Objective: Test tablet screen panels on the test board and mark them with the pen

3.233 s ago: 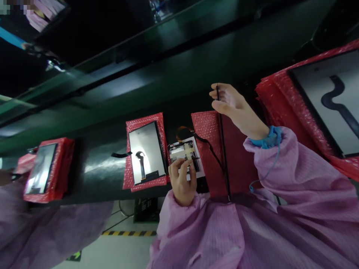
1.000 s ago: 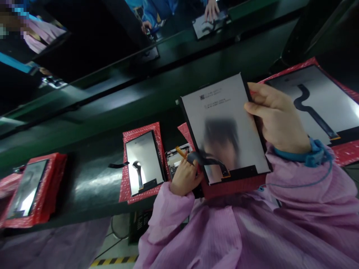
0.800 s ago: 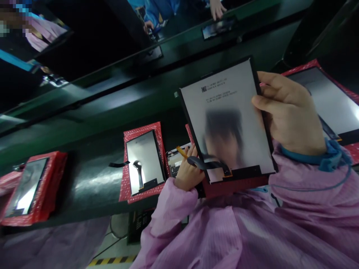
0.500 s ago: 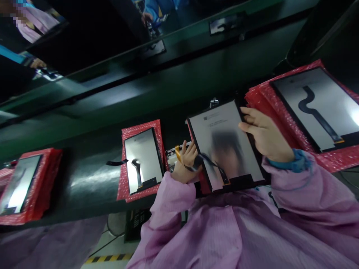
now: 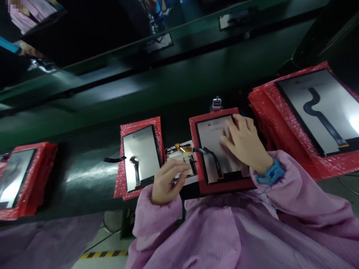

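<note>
A grey display panel (image 5: pixel 213 144) lies flat on a red bubble-wrap sheet (image 5: pixel 196 157) in front of me. Its black flex cable (image 5: pixel 211 158) curves left to a small white test board (image 5: pixel 183 157) with an orange connector. My right hand (image 5: pixel 244 144) rests on the panel with fingers stretched out flat. My left hand (image 5: pixel 166 181) hovers at the near edge of the test board, fingers curled with the tips touching the board, holding nothing I can make out.
Another panel on red wrap (image 5: pixel 140 155) lies left of the board. A stack of red wrap with a larger panel (image 5: pixel 316 112) stands at the right. A further panel stack (image 5: pixel 19 179) is far left, near a co-worker's purple sleeve (image 5: pixel 42 239). A dark conveyor (image 5: pixel 140 86) runs behind.
The panel, held upright and tilted in my right hand, has been laid flat on the red wrap. My left hand left the flex cable and moved down to the test board.
</note>
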Demonstrator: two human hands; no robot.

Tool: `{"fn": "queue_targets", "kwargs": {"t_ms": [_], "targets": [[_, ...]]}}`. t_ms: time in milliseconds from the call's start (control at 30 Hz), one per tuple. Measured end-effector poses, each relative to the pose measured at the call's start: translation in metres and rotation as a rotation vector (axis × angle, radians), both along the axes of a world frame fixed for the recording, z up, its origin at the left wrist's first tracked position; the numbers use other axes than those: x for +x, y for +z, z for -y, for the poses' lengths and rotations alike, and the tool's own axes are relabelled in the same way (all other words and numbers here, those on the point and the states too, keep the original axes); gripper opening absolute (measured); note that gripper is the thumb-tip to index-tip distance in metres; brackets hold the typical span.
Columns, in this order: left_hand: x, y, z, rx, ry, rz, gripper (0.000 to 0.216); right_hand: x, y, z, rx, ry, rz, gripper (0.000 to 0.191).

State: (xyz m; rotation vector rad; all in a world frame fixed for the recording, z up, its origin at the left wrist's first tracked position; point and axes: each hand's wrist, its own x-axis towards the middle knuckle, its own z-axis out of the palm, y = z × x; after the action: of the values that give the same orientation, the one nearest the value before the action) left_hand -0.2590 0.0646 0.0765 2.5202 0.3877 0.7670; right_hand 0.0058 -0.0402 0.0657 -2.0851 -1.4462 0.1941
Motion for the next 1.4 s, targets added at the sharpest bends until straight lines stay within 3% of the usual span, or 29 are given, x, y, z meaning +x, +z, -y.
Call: {"fn": "queue_targets", "kwargs": {"t_ms": [100,200,400,767,1267,1333,1400], "targets": [[0.014,0.001,-0.02,0.219,0.223,0.098,0.018,-0.024,0.005,-0.017,-0.011,0.344,-0.044,0.035],[0.03,-0.014,-0.038,0.262,0.244,-0.009,0.024,-0.041,-0.004,-0.035,-0.033,0.505,-0.208,0.023],[0.043,-0.036,-0.038,0.103,0.126,-0.192,0.03,-0.047,-0.02,-0.04,0.011,0.498,-0.395,0.001],[0.049,-0.038,-0.03,0.123,0.053,-0.17,0.026,-0.05,-0.031,-0.045,0.01,0.425,-0.393,0.006],[0.052,-0.04,-0.028,0.06,0.091,-0.131,0.031,-0.041,-0.025,-0.046,-0.054,0.493,-0.499,0.012],[0.052,-0.04,-0.03,-0.017,0.141,-0.081,0.034,-0.034,-0.02,-0.046,-0.056,0.52,-0.542,0.011],[0.051,-0.039,-0.031,-0.089,0.288,0.078,0.033,-0.02,-0.015,-0.046,-0.074,0.534,-0.611,0.015]]}}
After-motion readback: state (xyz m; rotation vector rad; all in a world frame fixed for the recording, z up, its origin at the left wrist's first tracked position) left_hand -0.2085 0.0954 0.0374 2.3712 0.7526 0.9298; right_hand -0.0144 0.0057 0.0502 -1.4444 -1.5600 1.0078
